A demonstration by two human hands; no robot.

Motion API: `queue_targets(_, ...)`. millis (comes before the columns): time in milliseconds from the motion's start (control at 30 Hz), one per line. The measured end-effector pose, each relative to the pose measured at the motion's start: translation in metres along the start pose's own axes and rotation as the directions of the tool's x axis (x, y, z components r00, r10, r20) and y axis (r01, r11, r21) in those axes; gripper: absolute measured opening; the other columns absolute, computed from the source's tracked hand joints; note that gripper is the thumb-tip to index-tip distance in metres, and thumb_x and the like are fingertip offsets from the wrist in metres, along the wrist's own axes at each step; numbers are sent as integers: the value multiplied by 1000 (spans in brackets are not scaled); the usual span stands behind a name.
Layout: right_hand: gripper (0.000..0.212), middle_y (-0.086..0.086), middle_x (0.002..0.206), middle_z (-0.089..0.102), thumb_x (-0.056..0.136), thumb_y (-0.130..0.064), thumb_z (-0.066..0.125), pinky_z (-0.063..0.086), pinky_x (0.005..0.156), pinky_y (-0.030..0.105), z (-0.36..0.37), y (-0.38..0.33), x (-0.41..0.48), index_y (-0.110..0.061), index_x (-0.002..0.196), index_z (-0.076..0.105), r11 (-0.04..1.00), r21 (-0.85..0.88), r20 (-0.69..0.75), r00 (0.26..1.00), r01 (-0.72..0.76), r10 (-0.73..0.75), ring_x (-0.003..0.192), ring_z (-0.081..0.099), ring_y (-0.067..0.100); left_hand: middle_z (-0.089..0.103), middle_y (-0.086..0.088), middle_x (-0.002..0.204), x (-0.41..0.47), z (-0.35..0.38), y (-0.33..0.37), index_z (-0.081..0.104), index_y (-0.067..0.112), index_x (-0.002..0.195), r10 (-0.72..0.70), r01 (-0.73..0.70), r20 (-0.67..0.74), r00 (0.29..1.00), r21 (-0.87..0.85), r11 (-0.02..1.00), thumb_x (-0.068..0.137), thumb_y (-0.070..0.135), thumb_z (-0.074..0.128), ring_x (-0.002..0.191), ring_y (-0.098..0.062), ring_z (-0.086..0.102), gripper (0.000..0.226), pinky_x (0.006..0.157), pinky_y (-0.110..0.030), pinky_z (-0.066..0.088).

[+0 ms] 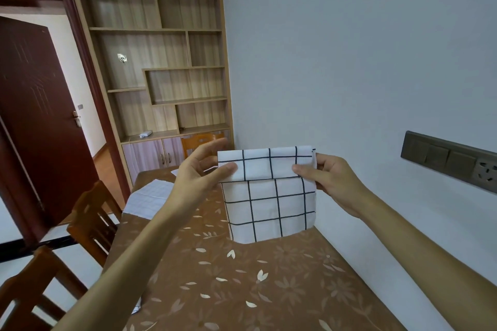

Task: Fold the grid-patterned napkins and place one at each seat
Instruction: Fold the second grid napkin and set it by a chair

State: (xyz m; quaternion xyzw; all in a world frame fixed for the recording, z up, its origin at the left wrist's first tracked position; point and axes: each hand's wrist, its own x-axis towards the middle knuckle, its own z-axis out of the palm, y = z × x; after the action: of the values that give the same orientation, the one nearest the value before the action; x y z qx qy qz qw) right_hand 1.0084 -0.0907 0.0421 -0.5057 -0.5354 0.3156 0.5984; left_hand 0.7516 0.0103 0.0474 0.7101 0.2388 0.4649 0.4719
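I hold a white napkin with a dark grid (269,196) up in the air above the table (269,290). Its top strip is folded over toward me and the rest hangs down, its lower edge close to the tabletop. My left hand (204,169) pinches the top left corner between thumb and fingers. My right hand (330,177) pinches the top right corner. Another grid napkin (150,199) lies flat on the table's left edge, farther away. A white corner of cloth (137,308) peeks out under my left forearm at the near left edge.
The table has a brown flowered cover and stands against the wall on the right, under a dark switch panel (451,161). Wooden chairs (91,217) stand along the left side, another chair (201,142) at the far end. Behind are a wooden shelf unit (161,62) and an open door (35,121).
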Motion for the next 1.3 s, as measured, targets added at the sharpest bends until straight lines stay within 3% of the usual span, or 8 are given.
queue_targets(233, 14, 3, 101, 79, 91, -14, 70, 61, 80, 26, -4, -1, -1, -11, 104, 76, 999, 1, -91, 995, 52, -51, 94, 76, 19, 79, 3, 103, -4, 3, -5, 69, 23, 113, -129, 124, 103, 986, 52, 991, 94, 15, 62, 97, -23, 75, 22, 74, -29, 63)
queue_targets(467, 8, -8, 80, 78, 92, -13, 70, 55, 62, 16, -4, -1, -3, -10, 94, 76, 978, -157, -93, 984, 135, -150, 71, 73, 5, 76, -6, 113, -4, -2, 0, 64, 29, 123, -157, 173, 222, 962, -54, 983, 90, 19, 66, 74, -20, 72, 35, 74, -36, 61)
queue_targets(733, 13, -10, 72, 75, 88, -8, 72, 53, 57, 18, -9, -6, -4, -20, 89, 76, 960, -215, -50, 980, 177, -192, 61, 63, 6, 78, -8, 104, -3, -1, 1, 68, 20, 117, -113, 115, 106, 988, -10, 993, 85, 24, 69, 92, -27, 76, 32, 80, -38, 63)
queue_targets(833, 29, -14, 76, 75, 88, 6, 69, 54, 69, 15, -14, -6, -3, -22, 89, 76, 955, -223, -36, 977, 198, -211, 72, 66, 5, 79, -6, 94, -2, -2, 0, 80, 26, 94, -90, 91, 73, 993, -17, 996, 80, 21, 69, 83, -20, 74, 18, 72, -28, 62)
queue_targets(900, 38, -14, 84, 76, 87, 17, 61, 57, 77, 17, -17, -5, -2, -18, 84, 76, 952, -233, -27, 977, 199, -211, 80, 70, 4, 79, 1, 91, -2, -2, 1, 82, 27, 80, -100, 101, 54, 994, -13, 995, 91, 7, 62, 82, -14, 73, 31, 70, -24, 61)
queue_targets(1067, 45, -8, 96, 78, 91, 18, 49, 59, 82, 22, -18, 3, 0, -15, 79, 76, 971, -180, -49, 985, 156, -167, 97, 72, 12, 79, -9, 93, -1, -2, 3, 82, 13, 77, -154, 157, 30, 988, -122, 980, 101, 1, 44, 82, -20, 73, 46, 67, -24, 62)
queue_targets(1167, 44, -3, 98, 78, 96, 10, 43, 57, 83, 26, -17, 4, 2, -14, 86, 78, 994, -62, -96, 991, 88, -94, 96, 71, 15, 79, -9, 99, -2, -1, 4, 83, 16, 83, -145, 145, 9, 989, -134, 980, 84, 22, 69, 90, -29, 72, 15, 82, -36, 60)
queue_targets(1300, 34, 18, 104, 72, 104, -29, 42, 53, 87, 39, -15, -1, 1, -15, 124, 66, 977, 203, 49, 997, -63, 54, 86, 67, 22, 79, -2, 101, -3, -2, 3, 81, 26, 90, -110, 107, -61, 992, -52, 993, 64, 27, 78, 102, -30, 72, 26, 90, -42, 56)
